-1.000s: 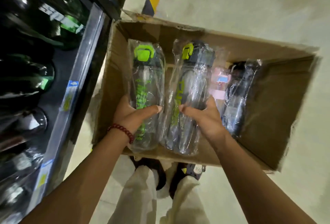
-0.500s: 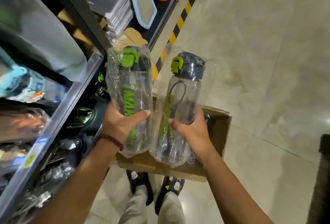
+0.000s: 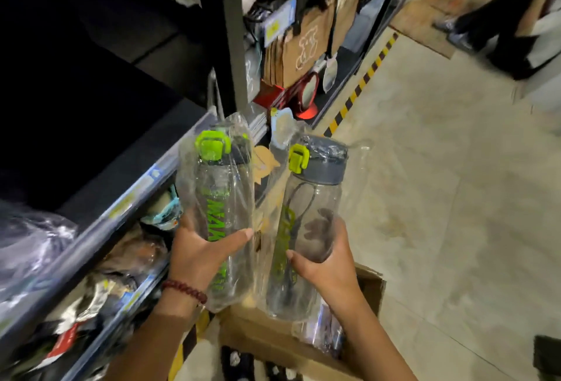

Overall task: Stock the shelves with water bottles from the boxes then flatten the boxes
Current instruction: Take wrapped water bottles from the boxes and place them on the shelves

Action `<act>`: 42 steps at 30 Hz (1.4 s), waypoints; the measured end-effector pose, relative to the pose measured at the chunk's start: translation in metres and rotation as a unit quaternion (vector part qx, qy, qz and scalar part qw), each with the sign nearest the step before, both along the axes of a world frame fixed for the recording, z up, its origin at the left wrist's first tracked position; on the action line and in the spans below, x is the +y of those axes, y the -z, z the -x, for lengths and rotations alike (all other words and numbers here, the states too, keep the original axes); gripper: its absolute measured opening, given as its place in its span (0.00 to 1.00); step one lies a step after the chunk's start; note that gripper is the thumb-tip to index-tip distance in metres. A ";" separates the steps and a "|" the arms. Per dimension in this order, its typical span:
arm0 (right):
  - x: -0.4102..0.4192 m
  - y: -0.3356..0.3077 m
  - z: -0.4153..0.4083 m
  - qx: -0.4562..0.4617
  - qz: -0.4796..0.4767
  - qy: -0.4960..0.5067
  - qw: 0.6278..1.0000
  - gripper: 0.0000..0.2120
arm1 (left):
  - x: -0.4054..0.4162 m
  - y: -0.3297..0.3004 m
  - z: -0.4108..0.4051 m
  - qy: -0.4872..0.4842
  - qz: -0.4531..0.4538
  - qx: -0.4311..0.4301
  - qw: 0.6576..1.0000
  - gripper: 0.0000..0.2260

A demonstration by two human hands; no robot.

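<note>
Bottles raised higher | left hand [image 3: 198, 254] fingers grip "MAK…" bottle [image 3: 223, 198] | right hand [image 3: 326, 265] grips grey-capped bottle [image 3: 309, 213]

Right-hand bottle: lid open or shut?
Shut. The grey lid sits flat on the bottle in the right hand, green latch down over its edge, plastic wrap still on.

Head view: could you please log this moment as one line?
left hand: grips left bottle | right hand: grips right bottle | box: below | shelving: left
</note>
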State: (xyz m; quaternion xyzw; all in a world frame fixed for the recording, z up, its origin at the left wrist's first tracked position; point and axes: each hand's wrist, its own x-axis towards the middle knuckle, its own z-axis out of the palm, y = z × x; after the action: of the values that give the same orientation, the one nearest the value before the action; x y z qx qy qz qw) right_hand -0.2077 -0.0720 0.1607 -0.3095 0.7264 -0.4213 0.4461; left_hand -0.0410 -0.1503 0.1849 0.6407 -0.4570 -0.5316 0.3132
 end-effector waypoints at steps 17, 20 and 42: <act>-0.092 -0.052 -0.024 0.027 0.073 -0.290 0.954 0.45 | -0.013 -0.056 -0.043 -0.251 0.017 -0.051 0.967 0.52; -0.109 -0.060 -0.024 0.012 0.082 -0.314 0.946 0.38 | -0.016 -0.057 -0.041 -0.282 0.020 -0.046 0.958 0.47; -0.241 -0.084 -0.079 -0.092 0.152 -0.391 0.903 0.33 | -0.078 -0.066 -0.080 -0.363 0.094 -0.002 0.927 0.47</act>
State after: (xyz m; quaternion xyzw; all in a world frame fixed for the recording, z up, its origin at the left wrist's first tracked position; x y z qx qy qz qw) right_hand -0.1285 -0.3131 0.2450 -0.5927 0.4299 -0.3447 0.5874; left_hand 0.0390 -0.2282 0.2512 0.7313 -0.2414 -0.3350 0.5429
